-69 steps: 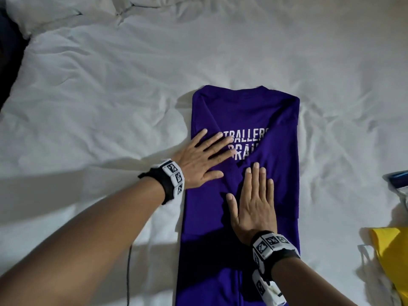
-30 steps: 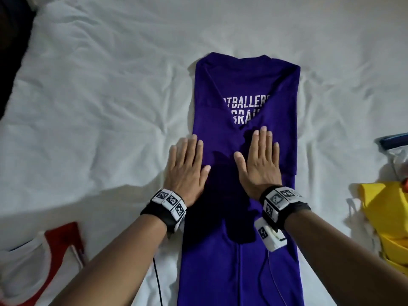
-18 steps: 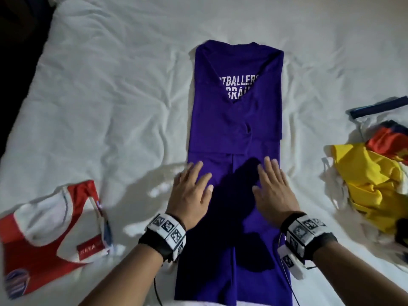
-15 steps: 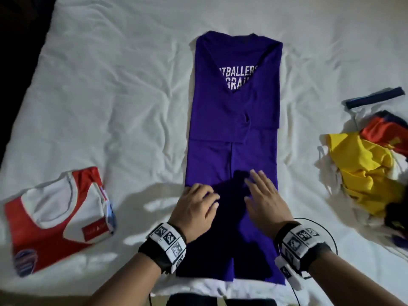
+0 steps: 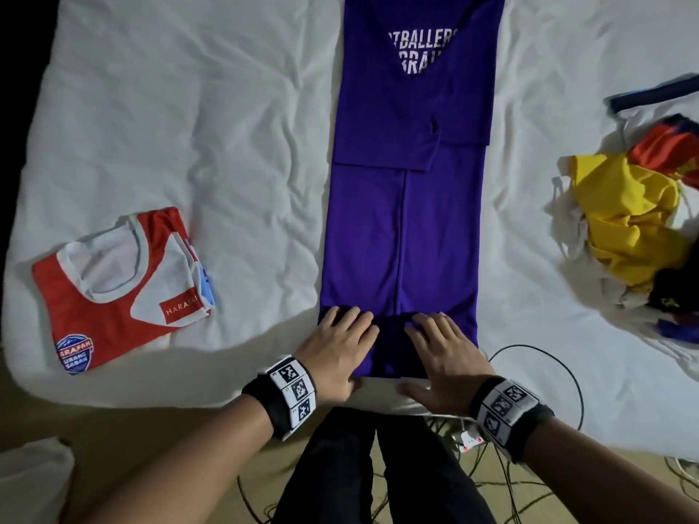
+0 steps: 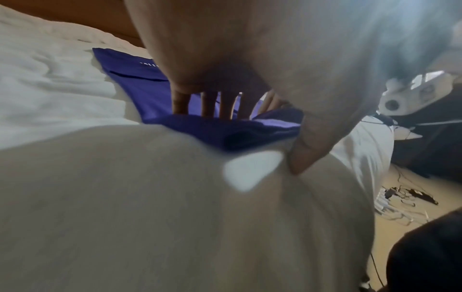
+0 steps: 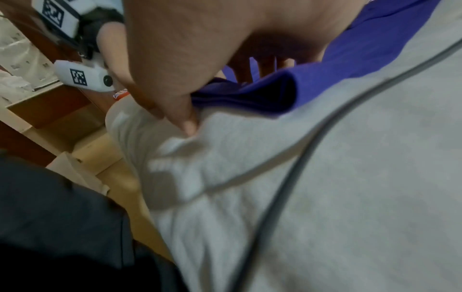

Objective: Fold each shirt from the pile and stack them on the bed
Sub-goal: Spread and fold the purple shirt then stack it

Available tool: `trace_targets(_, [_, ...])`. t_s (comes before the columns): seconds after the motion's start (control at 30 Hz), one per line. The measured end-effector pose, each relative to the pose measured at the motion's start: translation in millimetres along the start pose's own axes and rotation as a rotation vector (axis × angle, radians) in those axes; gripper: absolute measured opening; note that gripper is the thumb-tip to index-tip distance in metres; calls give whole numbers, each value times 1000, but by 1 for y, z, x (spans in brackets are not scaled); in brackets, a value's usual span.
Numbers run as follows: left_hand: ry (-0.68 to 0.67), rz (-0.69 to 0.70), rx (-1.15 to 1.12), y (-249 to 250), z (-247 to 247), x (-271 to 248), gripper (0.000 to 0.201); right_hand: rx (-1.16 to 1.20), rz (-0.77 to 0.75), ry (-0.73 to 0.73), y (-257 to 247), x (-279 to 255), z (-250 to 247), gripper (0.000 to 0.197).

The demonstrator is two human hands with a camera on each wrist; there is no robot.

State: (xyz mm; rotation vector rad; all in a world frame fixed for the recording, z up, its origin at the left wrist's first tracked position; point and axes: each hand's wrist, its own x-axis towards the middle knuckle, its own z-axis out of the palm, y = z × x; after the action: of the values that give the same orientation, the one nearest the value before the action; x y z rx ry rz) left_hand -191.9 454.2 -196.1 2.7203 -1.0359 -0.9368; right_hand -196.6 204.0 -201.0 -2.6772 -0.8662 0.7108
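A purple shirt (image 5: 404, 221) lies lengthwise on the white bed (image 5: 227, 107), sides and sleeves folded in, white lettering at its far end. Both hands are at its near hem by the bed's edge. My left hand (image 5: 348, 349) has its fingers on top of the hem's left part and its thumb at the hem's edge on the sheet. My right hand (image 5: 427, 353) holds the right part the same way. In the left wrist view the left hand (image 6: 255, 136) curls over the purple shirt (image 6: 140, 79). In the right wrist view the right hand (image 7: 225, 96) pinches the slightly raised hem of the purple shirt (image 7: 362, 45).
A folded red and white shirt (image 5: 121, 289) lies at the left near the bed's edge. A loose pile of shirts (image 5: 635, 221), yellow on top, sits at the right. A black cable (image 5: 548, 357) loops beside my right wrist. My legs in dark trousers (image 5: 378, 467) stand against the bed.
Both hands have slid down the purple shirt from its chest to the near hem, and their fingers have curled onto it. The view has dropped toward the bed's edge.
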Motion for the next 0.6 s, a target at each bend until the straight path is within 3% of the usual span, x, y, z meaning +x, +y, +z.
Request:
trace_targets(0.2, [-1, -113, -58, 7, -18, 14, 41, 89, 11, 94, 9, 12, -2, 57])
trace_targets(0.37, [80, -276, -168, -13, -67, 44, 9, 87, 154, 135, 31, 34, -34, 29])
trace_targets(0.53, [288, -424, -355, -69, -132, 74, 3, 55, 301, 269, 62, 76, -89, 26])
trace_targets(0.6, [362, -468, -426, -93, -156, 89, 13, 82, 372, 354, 79, 97, -114, 26])
